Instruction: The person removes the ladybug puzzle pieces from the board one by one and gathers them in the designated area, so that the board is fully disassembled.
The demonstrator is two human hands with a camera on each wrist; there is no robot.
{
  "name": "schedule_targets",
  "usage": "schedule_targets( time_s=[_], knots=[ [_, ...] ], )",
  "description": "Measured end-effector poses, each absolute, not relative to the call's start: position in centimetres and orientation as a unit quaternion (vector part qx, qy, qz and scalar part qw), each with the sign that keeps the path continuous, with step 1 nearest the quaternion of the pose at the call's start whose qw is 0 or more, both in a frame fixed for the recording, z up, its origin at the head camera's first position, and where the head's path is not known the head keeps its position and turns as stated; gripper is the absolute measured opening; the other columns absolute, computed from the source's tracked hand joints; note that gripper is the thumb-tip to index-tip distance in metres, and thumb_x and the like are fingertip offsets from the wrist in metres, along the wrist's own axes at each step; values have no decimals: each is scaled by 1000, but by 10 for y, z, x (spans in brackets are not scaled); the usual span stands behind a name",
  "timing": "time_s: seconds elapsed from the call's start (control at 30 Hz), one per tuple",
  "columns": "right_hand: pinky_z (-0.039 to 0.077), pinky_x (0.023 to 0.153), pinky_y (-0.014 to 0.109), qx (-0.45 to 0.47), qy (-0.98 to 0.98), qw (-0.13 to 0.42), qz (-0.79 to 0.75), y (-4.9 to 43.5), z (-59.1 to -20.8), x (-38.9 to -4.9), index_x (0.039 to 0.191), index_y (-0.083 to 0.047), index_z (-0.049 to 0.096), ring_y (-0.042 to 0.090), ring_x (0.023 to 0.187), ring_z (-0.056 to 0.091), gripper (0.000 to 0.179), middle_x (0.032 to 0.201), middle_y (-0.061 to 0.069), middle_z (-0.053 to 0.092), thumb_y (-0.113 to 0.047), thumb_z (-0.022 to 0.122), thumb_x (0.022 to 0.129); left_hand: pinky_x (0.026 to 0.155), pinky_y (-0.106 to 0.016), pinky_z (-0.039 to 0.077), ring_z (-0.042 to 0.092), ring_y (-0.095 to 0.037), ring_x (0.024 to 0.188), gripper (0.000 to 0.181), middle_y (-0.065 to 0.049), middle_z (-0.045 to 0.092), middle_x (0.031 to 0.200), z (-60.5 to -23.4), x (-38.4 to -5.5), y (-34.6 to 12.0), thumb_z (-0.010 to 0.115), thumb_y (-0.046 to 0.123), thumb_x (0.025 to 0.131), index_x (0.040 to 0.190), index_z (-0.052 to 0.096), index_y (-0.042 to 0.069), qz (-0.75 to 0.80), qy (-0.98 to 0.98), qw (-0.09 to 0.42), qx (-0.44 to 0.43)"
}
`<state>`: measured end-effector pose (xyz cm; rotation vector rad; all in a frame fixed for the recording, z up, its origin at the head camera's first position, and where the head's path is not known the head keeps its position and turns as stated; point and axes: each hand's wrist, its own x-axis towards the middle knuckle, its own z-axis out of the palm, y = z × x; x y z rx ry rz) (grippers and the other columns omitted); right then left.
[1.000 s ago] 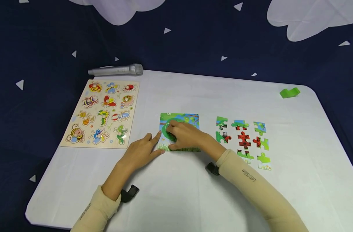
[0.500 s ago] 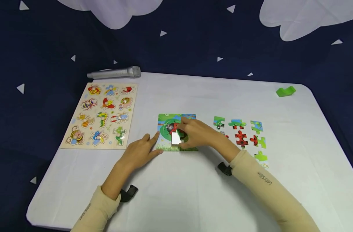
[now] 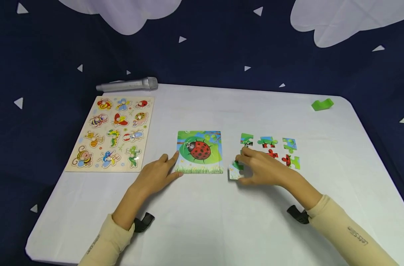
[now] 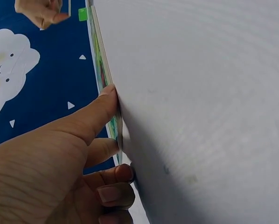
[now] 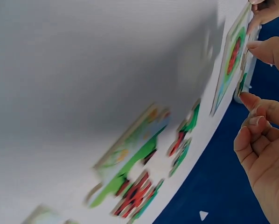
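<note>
My left hand (image 3: 157, 175) lies by the left side of a square ladybug puzzle board (image 3: 200, 152), with its index finger and thumb stretched out to touch the edge. The left wrist view shows that thumb (image 4: 100, 109) against the board's thin side. Right of the board, my right hand (image 3: 263, 167) pinches a pale jigsaw piece (image 3: 235, 173) with green and small flowers, between thumb and fingers. Laid out around that hand are loose jigsaw pieces (image 3: 267, 142) with red, green and blue parts; the hand hides some of them.
A wooden peg puzzle (image 3: 110, 135) with insect figures lies at the left of the white table (image 3: 175, 229). Behind it, a silver microphone (image 3: 127, 85) lies along the back edge. A green block (image 3: 322, 104) sits at the far right corner.
My right hand has moved right, off the ladybug board towards the loose pieces, carrying the pale jigsaw piece. The ladybug picture is now uncovered. My left hand stays at the board's edge.
</note>
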<state>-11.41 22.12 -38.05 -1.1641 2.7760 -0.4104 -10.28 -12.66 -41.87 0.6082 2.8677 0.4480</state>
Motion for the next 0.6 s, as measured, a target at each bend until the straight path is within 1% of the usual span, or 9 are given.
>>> schedule_targets(
  time_s=[0.27,0.47,0.6],
  knots=[
    [39,60,20,-377,915,50,-133,236,-388,-106,109,1,70,6,65,38,48,88,-1,48,-27,83,72,66,-41,51,55,-20,70,73,-19,60,107,-418,-100,-132,65,46,94,150,42,6,150,964,88,203],
    [41,62,21,-375,917,43,-128,242,-396,-104,108,1,69,6,68,40,49,89,-1,48,-27,82,70,67,-41,51,54,-19,70,73,-18,61,107,-418,-99,-132,66,46,94,150,42,6,152,963,88,203],
    [41,63,21,-371,918,54,-130,243,-399,-104,110,0,68,6,69,41,50,90,0,48,-28,83,70,68,-41,52,57,-20,72,73,-19,61,109,-418,-98,-133,66,46,94,150,42,5,152,963,89,205]
  ],
)
